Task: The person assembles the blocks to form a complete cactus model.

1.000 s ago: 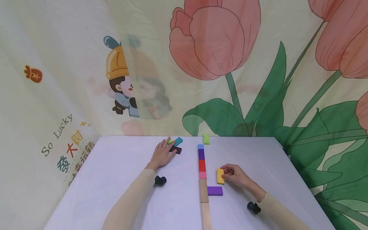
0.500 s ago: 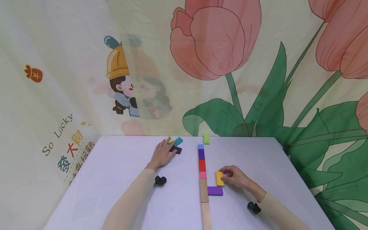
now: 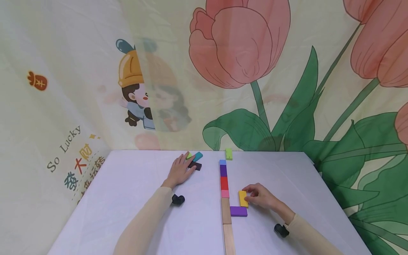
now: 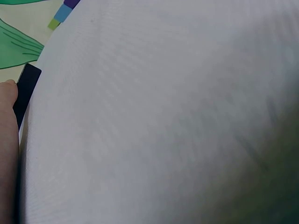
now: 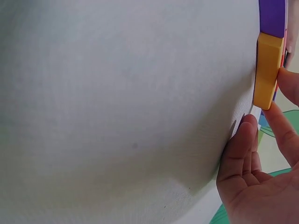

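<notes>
the right hand (image 3: pixel 259 195) pinches the smooth yellow rectangular block (image 3: pixel 243 199), best squared gently against the smooth purple rectangular block (image 3: pixel 238 211), while the spread left hand (image 3: pixel 179 172) grips nothing.

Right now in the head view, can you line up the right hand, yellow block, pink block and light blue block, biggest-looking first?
1. Right hand
2. Yellow block, partly covered
3. Pink block
4. Light blue block; it sits farther away, so its real size is unsure

Printed curtains (image 3: pixel 178 76) bordering 1 white table (image 3: pixel 194 223) suggest a makeshift booth.
</notes>
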{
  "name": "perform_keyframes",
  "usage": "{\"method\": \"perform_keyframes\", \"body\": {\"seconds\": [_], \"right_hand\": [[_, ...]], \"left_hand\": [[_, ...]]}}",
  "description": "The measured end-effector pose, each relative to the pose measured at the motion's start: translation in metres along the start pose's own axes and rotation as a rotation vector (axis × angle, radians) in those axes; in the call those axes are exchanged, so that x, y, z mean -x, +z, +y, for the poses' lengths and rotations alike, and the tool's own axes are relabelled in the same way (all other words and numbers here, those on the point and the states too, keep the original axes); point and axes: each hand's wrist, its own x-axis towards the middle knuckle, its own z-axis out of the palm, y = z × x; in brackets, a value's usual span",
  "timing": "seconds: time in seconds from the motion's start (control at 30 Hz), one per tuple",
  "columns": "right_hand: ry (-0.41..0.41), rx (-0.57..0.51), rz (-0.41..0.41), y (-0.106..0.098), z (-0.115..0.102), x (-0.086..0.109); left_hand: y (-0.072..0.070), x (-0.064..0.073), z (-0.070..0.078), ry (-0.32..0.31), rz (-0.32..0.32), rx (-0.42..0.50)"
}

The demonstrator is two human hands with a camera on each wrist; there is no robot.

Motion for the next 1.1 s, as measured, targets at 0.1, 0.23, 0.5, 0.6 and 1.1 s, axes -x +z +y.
{"method": "perform_keyframes", "body": {"seconds": [0.1, 0.23, 0.5, 0.6, 1.1], "right_hand": [[-0.003, 0.005, 0.002, 0.000, -0.001, 0.001], [-0.008, 0.010, 0.003, 0.000, -0.001, 0.002], [0.037, -0.025, 0.012, -0.004, 0.004, -0.012], [0.082, -0.057, 0.047, -0.007, 0.003, -0.031], [0.168, -0.056, 0.269, -0.012, -0.012, -0.127]], "left_hand": [[0.000, 0.000, 0.000, -0.003, -0.001, -0.002], [0.000, -0.001, 0.001, -0.008, -0.002, -0.004], [-0.001, 0.000, 0.001, -0.018, -0.012, -0.001], [-0.002, 0.000, 0.000, -0.018, -0.009, 0.000], [0.003, -0.002, -0.002, -0.017, -0.009, -0.005]]}}
